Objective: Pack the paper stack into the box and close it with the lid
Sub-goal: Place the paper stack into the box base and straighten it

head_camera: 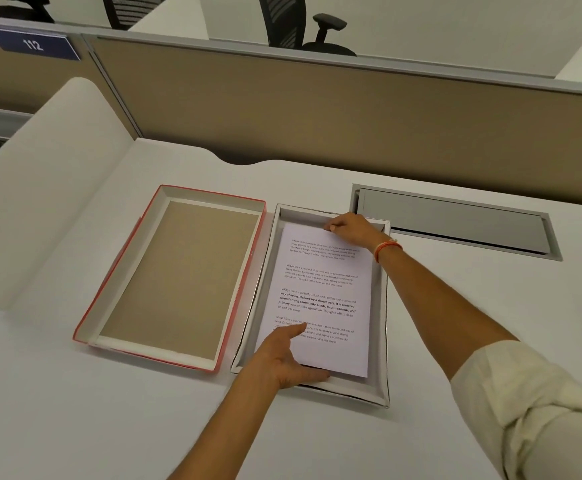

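Desk [75, 410] in white, backed by tan partition [317, 116]; office chair [296, 26] beyond, grey cable hatch [456, 220] at right. Lid [178, 278] upturned just left of box [379, 323]. Paper stack [320, 292] inside box, far edge gripped by right hand [348, 230], near corner pinched by left hand [282, 362].

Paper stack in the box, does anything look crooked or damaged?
Nothing stands out. The paper stack lies square inside the box, left hand at its near end, right hand at its far end. The lid lies open side up beside the box.

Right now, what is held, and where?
The white printed paper stack: right hand grips its far edge, left hand pinches its near left corner.
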Demonstrator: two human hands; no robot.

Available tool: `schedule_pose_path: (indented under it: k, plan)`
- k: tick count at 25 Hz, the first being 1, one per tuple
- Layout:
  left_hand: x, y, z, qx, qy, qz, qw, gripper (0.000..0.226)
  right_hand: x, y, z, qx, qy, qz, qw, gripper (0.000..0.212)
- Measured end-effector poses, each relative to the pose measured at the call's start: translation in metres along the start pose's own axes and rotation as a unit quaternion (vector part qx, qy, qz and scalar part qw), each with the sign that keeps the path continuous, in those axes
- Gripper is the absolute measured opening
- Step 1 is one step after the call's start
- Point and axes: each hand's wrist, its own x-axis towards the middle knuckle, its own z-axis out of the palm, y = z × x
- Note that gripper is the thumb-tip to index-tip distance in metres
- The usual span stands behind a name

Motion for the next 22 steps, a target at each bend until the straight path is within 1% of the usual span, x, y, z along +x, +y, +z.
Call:
schedule_pose_path:
  k: [3,8,11,18,22]
  plan:
    - [0.003,0.001,-0.001,0.004,0.003,0.007,1.0,0.015,0.002,0.001,0.0,-0.01,-0.004,0.0,1.0,0.032]
    - [0.007,0.003,-0.004,0.0,-0.003,0.009,1.0,0.025,0.001,0.0,0.0,-0.015,-0.005,-0.006,1.0,0.032]
    - [0.008,0.003,-0.005,-0.002,-0.008,0.013,1.0,0.035,-0.002,0.001,0.001,-0.031,-0.004,-0.018,0.999,0.032]
    - [-0.003,0.0,-0.011,0.005,-0.053,0.009,0.999,0.034,-0.008,0.007,-0.005,-0.062,-0.009,-0.051,0.997,0.03]
    - [-0.015,-0.001,-0.013,0.002,-0.09,-0.003,0.996,0.036,-0.013,0.005,-0.013,-0.042,0.007,-0.044,0.998,0.03]
